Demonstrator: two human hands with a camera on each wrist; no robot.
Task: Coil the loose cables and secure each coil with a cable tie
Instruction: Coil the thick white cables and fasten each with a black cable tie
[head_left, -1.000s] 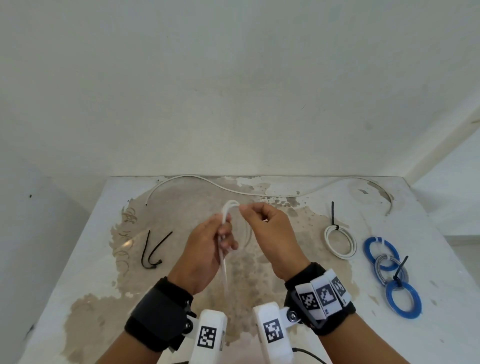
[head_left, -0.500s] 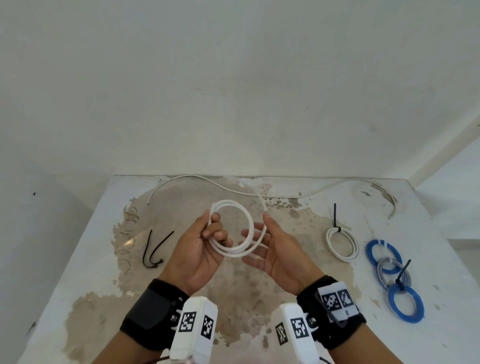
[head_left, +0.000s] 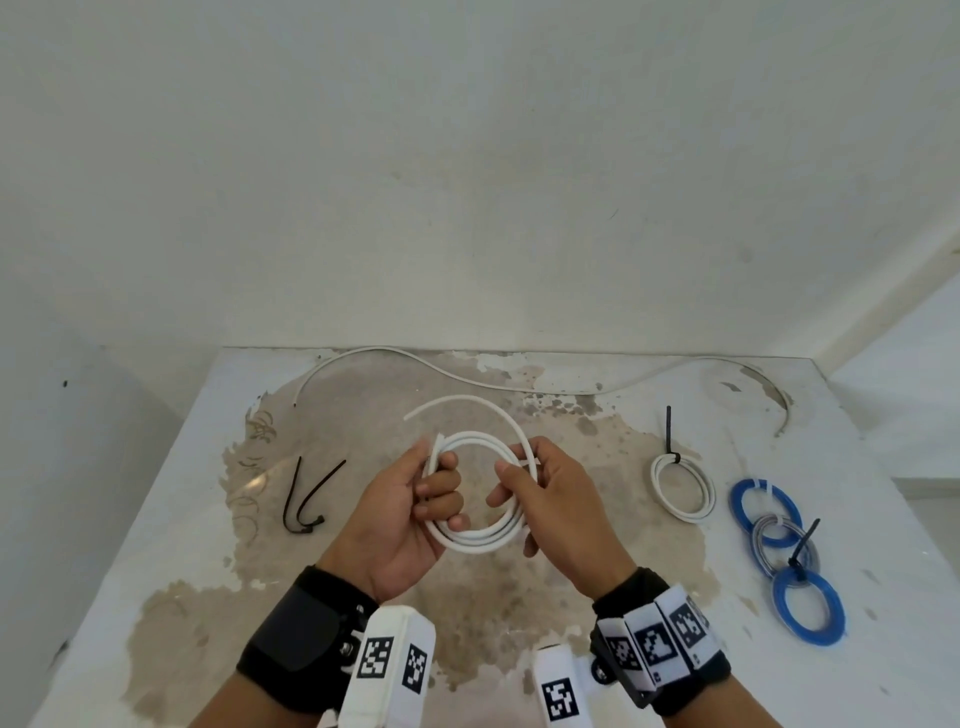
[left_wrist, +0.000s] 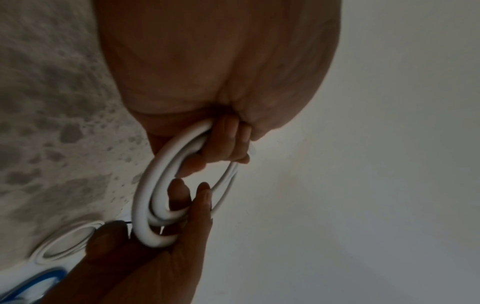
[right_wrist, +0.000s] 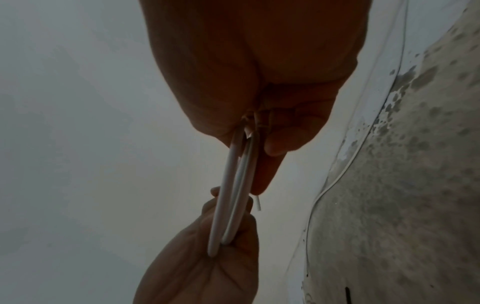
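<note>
A white cable coil (head_left: 480, 535) of about three loops hangs between both hands above the table. My left hand (head_left: 415, 499) grips the coil's left side with curled fingers, and the loops (left_wrist: 145, 197) show thick there. My right hand (head_left: 540, 493) pinches the coil's right side; the loops (right_wrist: 228, 195) appear edge-on. A free end (head_left: 452, 402) arcs out over the top of the coil. Two black cable ties (head_left: 306, 493) lie on the table to the left. A long loose white cable (head_left: 519, 387) snakes along the table's far edge.
On the right lie a tied white coil (head_left: 683, 488) with a black tie and several blue and grey tied coils (head_left: 787, 556). The white table (head_left: 156, 519) has a worn brown patch in the middle and stands against a white wall.
The cable went from a narrow loop held upright to a round coil lying between both hands. The right hand, open under the coil half a second ago, now pinches its right side.
</note>
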